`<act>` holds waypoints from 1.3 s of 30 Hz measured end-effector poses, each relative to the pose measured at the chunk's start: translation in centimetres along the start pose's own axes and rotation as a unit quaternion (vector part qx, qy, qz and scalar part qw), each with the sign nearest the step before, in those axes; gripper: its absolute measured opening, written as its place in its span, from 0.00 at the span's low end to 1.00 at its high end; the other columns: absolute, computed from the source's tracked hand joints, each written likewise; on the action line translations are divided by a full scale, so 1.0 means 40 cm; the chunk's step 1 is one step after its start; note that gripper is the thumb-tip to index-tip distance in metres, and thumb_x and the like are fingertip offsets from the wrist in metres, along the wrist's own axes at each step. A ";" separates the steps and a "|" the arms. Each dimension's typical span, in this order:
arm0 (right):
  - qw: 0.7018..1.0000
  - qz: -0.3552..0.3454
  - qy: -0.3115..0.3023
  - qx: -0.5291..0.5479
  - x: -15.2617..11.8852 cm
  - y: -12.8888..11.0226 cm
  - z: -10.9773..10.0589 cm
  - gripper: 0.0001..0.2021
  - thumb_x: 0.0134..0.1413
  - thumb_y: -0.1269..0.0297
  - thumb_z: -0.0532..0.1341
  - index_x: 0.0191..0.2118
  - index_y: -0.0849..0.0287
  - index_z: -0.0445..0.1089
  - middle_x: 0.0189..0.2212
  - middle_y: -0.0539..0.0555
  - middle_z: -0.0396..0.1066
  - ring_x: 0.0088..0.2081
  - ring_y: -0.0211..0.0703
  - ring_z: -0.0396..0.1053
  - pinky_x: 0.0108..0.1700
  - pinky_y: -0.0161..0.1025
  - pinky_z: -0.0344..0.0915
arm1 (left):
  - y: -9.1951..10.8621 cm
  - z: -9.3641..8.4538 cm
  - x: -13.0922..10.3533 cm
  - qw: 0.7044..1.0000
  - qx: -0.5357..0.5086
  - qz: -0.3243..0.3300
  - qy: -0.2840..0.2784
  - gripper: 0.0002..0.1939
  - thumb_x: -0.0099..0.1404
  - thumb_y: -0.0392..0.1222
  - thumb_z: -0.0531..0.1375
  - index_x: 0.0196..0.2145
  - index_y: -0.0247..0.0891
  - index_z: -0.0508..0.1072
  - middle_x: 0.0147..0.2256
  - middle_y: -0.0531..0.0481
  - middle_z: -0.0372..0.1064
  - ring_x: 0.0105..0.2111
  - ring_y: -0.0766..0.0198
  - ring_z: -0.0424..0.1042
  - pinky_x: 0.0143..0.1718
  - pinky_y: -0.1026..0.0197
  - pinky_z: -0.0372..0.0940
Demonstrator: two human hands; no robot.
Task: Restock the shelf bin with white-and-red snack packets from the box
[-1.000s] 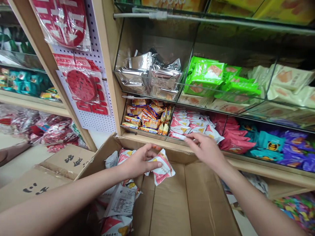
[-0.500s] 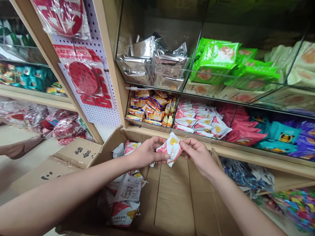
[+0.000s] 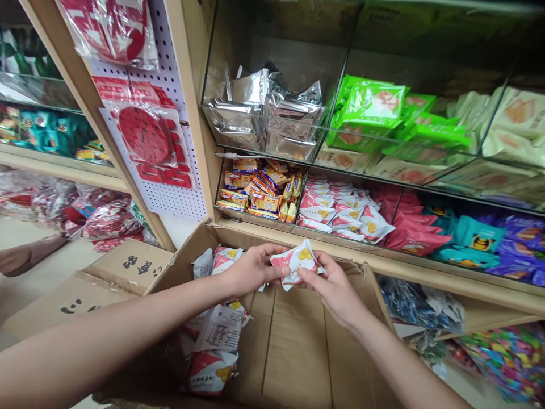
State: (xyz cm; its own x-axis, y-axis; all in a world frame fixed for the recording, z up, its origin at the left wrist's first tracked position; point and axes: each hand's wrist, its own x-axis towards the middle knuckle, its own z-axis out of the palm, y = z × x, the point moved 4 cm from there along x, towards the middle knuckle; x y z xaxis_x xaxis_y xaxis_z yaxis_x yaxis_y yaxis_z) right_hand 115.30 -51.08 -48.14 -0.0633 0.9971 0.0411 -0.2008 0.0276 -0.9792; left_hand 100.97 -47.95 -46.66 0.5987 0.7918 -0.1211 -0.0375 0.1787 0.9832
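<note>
A small pink-and-white snack packet [image 3: 293, 264] with yellow pictures is held between both hands above a cardboard box [image 3: 298, 346]. My left hand [image 3: 254, 266] grips its left side, thumb in front. On the right side, my right hand [image 3: 330, 284] pinches it with the thumb across the front; its other fingers are partly hidden behind. Inside the box, more packets of the same kind [image 3: 213, 372] lie along the left side, one showing its white printed back [image 3: 220, 328]. Similar packets [image 3: 340, 213] stand in rows in a shelf compartment just beyond my hands.
Orange snack packets [image 3: 264, 190] fill the compartment to the left; pink [image 3: 419, 227], teal [image 3: 479, 234] and purple packets [image 3: 525, 236] lie to the right. Above are silver pouches [image 3: 293, 111] and green packets [image 3: 374, 105] behind clear fronts. Someone's foot [image 3: 32, 254] shows at far left.
My right hand has shifted its hold, bringing its thumb over the packet's front. The packet has turned slightly and is more level. The camera view has shifted a little.
</note>
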 end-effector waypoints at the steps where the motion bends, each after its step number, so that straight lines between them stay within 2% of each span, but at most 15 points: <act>1: 1.000 -0.009 0.017 -0.023 0.000 -0.005 -0.009 0.16 0.41 0.62 0.64 0.39 0.55 0.64 0.35 0.49 0.69 0.34 0.38 0.66 0.37 0.38 0.64 | 0.000 0.001 -0.002 1.000 0.007 0.007 -0.004 0.26 0.48 0.44 0.64 0.43 0.33 0.64 0.28 0.51 0.67 0.26 0.69 0.66 0.27 0.65 0.61; 5: 0.995 -0.023 0.072 -0.064 0.007 -0.034 -0.040 0.16 0.40 0.61 0.65 0.37 0.58 0.65 0.34 0.50 0.69 0.31 0.37 0.66 0.32 0.35 0.63 | 0.012 -0.004 -0.004 0.998 0.034 0.056 0.006 0.29 0.50 0.44 0.63 0.48 0.36 0.59 0.35 0.49 0.66 0.29 0.69 0.66 0.28 0.66 0.61; 8: 0.998 0.007 0.036 -0.045 0.006 -0.037 -0.026 0.15 0.41 0.60 0.64 0.37 0.58 0.65 0.32 0.50 0.69 0.29 0.37 0.66 0.30 0.35 0.63 | 0.019 -0.006 0.006 0.997 0.041 0.058 0.008 0.30 0.52 0.44 0.62 0.50 0.35 0.57 0.36 0.47 0.67 0.27 0.71 0.66 0.26 0.67 0.61; 14: 0.997 -0.005 -0.010 -0.075 0.002 -0.036 -0.001 0.16 0.44 0.59 0.62 0.41 0.57 0.64 0.33 0.51 0.70 0.31 0.38 0.66 0.30 0.34 0.63 | 0.025 -0.009 0.023 0.998 0.019 0.053 0.007 0.22 0.45 0.43 0.66 0.37 0.31 0.67 0.28 0.49 0.70 0.27 0.68 0.68 0.32 0.63 0.64; 18: 0.996 -0.019 -0.015 -0.085 0.010 -0.037 -0.004 0.14 0.47 0.57 0.60 0.39 0.59 0.66 0.31 0.52 0.69 0.30 0.37 0.65 0.30 0.33 0.62 | 0.031 -0.009 0.021 0.998 -0.004 0.052 0.024 0.23 0.44 0.43 0.66 0.37 0.31 0.67 0.27 0.50 0.71 0.26 0.68 0.69 0.32 0.62 0.64; 22: 0.999 -0.022 0.006 -0.026 0.019 -0.032 -0.001 0.14 0.46 0.56 0.60 0.38 0.58 0.66 0.32 0.51 0.69 0.32 0.40 0.66 0.34 0.36 0.62 | 0.036 -0.010 0.024 0.998 -0.006 0.058 0.022 0.26 0.45 0.44 0.66 0.41 0.32 0.65 0.28 0.49 0.71 0.27 0.66 0.69 0.32 0.61 0.64; 27: 0.999 0.002 0.053 0.012 0.023 -0.030 -0.002 0.11 0.45 0.56 0.61 0.27 0.58 0.65 0.22 0.47 0.66 0.23 0.35 0.62 0.27 0.32 0.59 | 0.039 -0.005 0.028 0.997 0.031 0.068 -0.010 0.28 0.48 0.43 0.64 0.45 0.33 0.61 0.29 0.49 0.71 0.29 0.66 0.70 0.33 0.61 0.63; 31: 0.994 0.034 0.087 0.059 0.019 -0.031 -0.002 0.10 0.42 0.57 0.63 0.27 0.57 0.65 0.22 0.46 0.66 0.23 0.34 0.62 0.26 0.31 0.59 | 0.040 0.003 0.027 0.996 -0.003 0.075 -0.042 0.28 0.49 0.41 0.64 0.46 0.33 0.60 0.32 0.48 0.71 0.32 0.65 0.70 0.37 0.59 0.64; 35: 0.991 0.035 0.115 0.067 0.019 -0.024 -0.006 0.12 0.40 0.56 0.64 0.27 0.57 0.65 0.22 0.48 0.67 0.24 0.37 0.64 0.25 0.32 0.60 | 0.035 0.000 0.030 0.997 -0.005 0.064 -0.040 0.27 0.49 0.41 0.64 0.46 0.34 0.61 0.30 0.49 0.71 0.32 0.64 0.70 0.37 0.59 0.64; 39: 0.994 0.025 0.089 0.055 0.018 -0.013 -0.011 0.11 0.43 0.55 0.61 0.28 0.57 0.65 0.23 0.48 0.68 0.24 0.37 0.65 0.26 0.33 0.61 | 0.027 -0.010 0.033 0.998 0.002 0.053 -0.033 0.30 0.48 0.43 0.65 0.47 0.34 0.60 0.29 0.50 0.70 0.31 0.64 0.70 0.36 0.59 0.63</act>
State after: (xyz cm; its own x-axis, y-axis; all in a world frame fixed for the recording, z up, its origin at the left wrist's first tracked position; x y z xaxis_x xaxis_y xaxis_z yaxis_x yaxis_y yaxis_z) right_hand 115.79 -50.35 -47.70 0.0965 0.9940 -0.0520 -0.3081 -0.0198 -0.9512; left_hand 101.42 -46.48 -45.84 0.6428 0.7660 -0.0076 -0.0998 0.0936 0.9906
